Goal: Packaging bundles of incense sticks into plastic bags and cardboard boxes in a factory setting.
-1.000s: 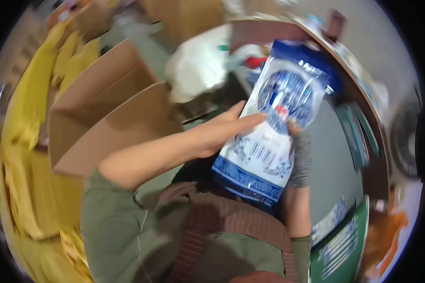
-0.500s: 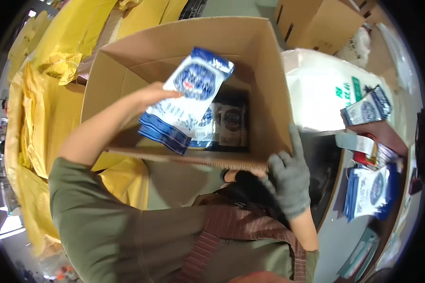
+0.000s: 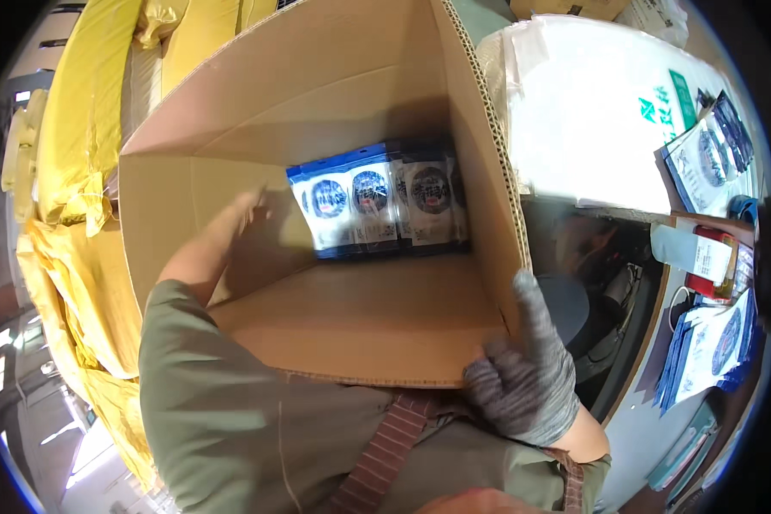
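A large open cardboard box (image 3: 360, 334) stands in front of me. At its near right corner my right hand (image 3: 531, 377), in a grey knit glove, grips the rim. My left hand (image 3: 247, 210) is bare and inside the box by its left wall. It is smeared by motion, and no packet shows in it. Several flat blue-and-white printed packets (image 3: 351, 201) lie side by side on the box bottom against the far right. Beside them, at the right wall, a packet (image 3: 431, 197) sits in shadow.
Yellow wrapped bundles (image 3: 86, 94) are stacked on the left. To the right are a white sack (image 3: 591, 111) with a packet (image 3: 709, 163) by it, a red item (image 3: 709, 265), and a pile of packets (image 3: 711, 351) on a grey table (image 3: 625, 428).
The packets my left hand held above the box have left it; blue-and-white packets now lie spread on the bottom. My left hand has drawn toward the left wall. The box appears nearer.
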`<state>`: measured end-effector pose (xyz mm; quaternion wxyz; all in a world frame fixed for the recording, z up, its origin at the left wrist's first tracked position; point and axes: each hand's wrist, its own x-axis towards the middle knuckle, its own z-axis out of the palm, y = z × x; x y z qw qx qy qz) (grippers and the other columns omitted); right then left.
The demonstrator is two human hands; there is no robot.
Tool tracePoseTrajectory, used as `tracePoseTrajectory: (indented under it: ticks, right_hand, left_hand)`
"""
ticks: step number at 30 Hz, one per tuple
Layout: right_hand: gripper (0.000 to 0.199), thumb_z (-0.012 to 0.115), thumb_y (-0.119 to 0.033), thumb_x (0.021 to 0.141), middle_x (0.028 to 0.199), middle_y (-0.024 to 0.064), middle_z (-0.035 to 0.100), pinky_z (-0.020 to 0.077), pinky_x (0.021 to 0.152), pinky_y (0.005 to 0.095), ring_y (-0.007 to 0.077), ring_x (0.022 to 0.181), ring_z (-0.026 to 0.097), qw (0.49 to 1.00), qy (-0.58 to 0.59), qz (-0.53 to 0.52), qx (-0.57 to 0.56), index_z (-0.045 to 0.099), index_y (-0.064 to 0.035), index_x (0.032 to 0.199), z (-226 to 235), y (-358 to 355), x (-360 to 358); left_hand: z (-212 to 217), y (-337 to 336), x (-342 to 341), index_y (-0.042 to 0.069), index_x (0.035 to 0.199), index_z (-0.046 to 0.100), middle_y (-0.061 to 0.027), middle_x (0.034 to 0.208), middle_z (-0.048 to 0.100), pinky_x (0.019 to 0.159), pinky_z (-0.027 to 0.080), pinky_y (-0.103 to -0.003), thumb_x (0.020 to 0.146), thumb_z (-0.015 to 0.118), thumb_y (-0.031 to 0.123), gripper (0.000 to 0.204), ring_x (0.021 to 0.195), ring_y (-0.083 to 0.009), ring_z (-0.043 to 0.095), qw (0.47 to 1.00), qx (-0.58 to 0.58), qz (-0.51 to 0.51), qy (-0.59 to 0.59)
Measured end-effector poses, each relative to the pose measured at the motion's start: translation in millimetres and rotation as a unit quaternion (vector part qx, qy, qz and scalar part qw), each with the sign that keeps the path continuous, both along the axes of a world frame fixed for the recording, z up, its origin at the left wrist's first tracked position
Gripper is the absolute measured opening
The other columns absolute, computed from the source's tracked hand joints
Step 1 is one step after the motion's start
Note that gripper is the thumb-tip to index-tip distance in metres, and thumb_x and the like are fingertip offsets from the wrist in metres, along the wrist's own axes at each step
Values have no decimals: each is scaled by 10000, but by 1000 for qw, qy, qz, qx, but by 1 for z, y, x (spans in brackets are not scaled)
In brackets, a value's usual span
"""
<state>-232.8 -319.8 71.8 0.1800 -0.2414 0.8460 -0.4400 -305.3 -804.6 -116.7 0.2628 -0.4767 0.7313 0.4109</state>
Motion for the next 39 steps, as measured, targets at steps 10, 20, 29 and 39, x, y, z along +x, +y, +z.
tracePoseTrajectory:
  ticks: [10, 20, 29, 39]
  right_hand:
    - [561, 705, -178, 800, 1306, 183, 509, 453, 958, 413, 390, 1158, 530, 926, 233, -291, -60, 492, -87, 1311, -42, 88, 105]
    - [323, 596, -133, 851, 1199, 212, 525, 378, 997, 429, 363, 1122, 491, 273, 217, -881, 320, 562, -8, 1147, -137, 137, 542]
    - [863, 718, -423, 745, 1372, 260, 386, 327, 1069, 452, 412, 1262, 397, 429, 166, -868, 186, 346, 34, 1376, -136, 247, 552]
    - [600, 609, -222, 912, 1374, 152, 454, 362, 1056, 354, 226, 1254, 442, 331, 187, -835, -398, 358, 5, 1407, -93, 290, 470]
  left_hand:
    - [251, 327, -29, 13, 1223, 530, -68, 1073, 593, 802, 486, -277, 975, 508, 163, 291, 953, -140, 587, 748, 161, -460, 451]
    - [189, 650, 241, 50, 1385, 351, -153, 1393, 390, 1004, 400, -367, 924, 561, 177, 522, 1282, -265, 419, 346, 429, -789, 272]
    - [84, 848, 533, -57, 1432, 206, -282, 1473, 249, 1123, 233, -440, 846, 630, 302, 808, 1373, -372, 276, 324, 314, -768, 455]
    - [110, 820, 342, -96, 1414, 192, -311, 1469, 239, 1124, 245, -438, 824, 668, 209, 817, 1381, -382, 270, 387, 392, -778, 303]
